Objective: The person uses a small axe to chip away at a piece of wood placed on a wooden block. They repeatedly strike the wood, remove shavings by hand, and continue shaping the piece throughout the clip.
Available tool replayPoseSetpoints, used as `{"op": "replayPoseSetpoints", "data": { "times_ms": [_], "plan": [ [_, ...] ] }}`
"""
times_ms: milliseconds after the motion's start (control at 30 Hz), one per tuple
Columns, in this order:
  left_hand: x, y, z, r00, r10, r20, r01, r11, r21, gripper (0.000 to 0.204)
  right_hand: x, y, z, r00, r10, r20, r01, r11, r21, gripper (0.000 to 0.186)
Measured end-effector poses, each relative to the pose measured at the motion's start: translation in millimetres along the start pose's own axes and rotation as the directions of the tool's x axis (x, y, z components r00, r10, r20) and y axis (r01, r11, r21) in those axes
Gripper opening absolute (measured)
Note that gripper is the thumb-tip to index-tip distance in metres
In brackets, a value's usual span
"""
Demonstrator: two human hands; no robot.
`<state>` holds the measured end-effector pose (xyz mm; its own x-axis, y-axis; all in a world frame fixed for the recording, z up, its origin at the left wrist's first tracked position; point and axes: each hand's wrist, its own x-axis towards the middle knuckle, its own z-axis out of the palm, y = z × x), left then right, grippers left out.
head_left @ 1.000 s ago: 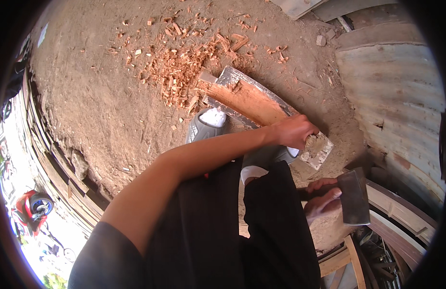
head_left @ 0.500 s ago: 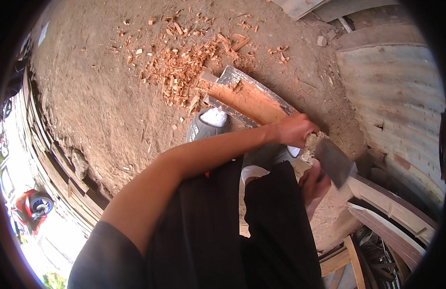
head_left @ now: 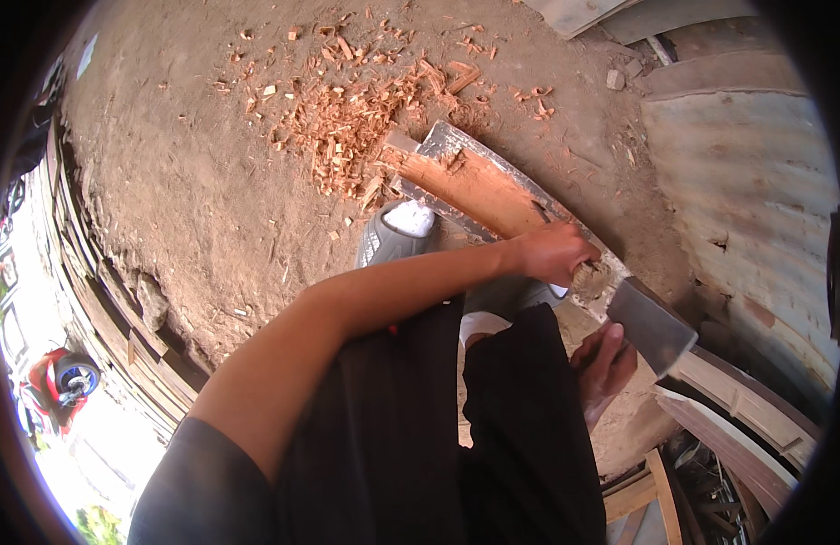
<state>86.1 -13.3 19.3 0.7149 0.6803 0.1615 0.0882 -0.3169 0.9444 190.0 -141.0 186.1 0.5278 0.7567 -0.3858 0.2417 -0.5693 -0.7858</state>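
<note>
The left hand's (head_left: 558,253) grip is closed around a frayed, tan-ended tool (head_left: 591,278), over the near end of a hollowed reddish-brown wooden block (head_left: 479,193); the right hand's (head_left: 608,371) grip is closed on a flat grey metal blade (head_left: 654,327); orange-brown wood shavings (head_left: 347,127) lie beyond, on brown earth ground (head_left: 193,173)

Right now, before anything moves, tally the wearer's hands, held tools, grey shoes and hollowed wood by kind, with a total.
Hands: 2 (left hand, right hand)
Held tools: 2 (flat-bladed tool, frayed-ended tool, apparently a chisel)
Grey shoes: 2
Hollowed wooden piece: 1
Total: 7
</note>
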Motion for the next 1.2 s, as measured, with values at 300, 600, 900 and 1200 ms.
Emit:
{"op": "replayPoseSetpoints", "data": {
  "times_ms": [300,600,900,1200],
  "plan": [
    [-1.0,2.5,-0.3,0.997,-0.037,0.061,0.036,0.999,0.014,0.032,13.4,21.7,-0.5,0.995,0.096,-0.003,-0.094,0.969,-0.227,0.033],
    [3.2,-2.0,9.6,0.999,-0.03,0.037,0.03,0.999,0.012,0.027,4.5,48.7,9.8,0.967,-0.222,-0.127,0.21,0.972,-0.101,0.036],
    [-15.3,-11.2,14.9,0.999,0.024,0.043,-0.027,0.997,0.072,0.03,-8.6,27.7,-4.2,0.999,-0.014,0.043,0.014,1.0,-0.003,0.047],
    [-21.6,-11.6,15.7,0.988,0.106,0.11,-0.122,0.982,0.147,0.029,-1.4,69.2,-25.7,0.967,-0.207,0.15,0.228,0.962,-0.147,0.055]
  ]
}}
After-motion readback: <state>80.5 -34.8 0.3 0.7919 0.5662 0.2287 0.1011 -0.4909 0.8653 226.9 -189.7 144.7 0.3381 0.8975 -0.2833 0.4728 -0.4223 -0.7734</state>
